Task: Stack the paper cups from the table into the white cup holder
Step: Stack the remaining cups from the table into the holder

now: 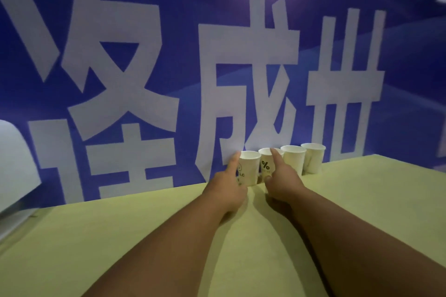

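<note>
Several white paper cups stand upright in a row at the table's far edge, against a banner. My left hand (228, 187) is on the leftmost cup (251, 169), with the index finger up its left side and the thumb at its lower front. My right hand (281, 182) is on the second cup (265, 164), which bears a percent sign; the index finger reaches its rim and the thumb presses low on its front. A third cup (293, 161) and a fourth cup (313, 161) stand untouched to the right. No white cup holder is in view.
The table (120, 236) has a yellow-green cover and ends just behind the cups. A blue banner (144, 67) with large white characters rises right behind it. A white curved object (14, 164) sits at the left edge.
</note>
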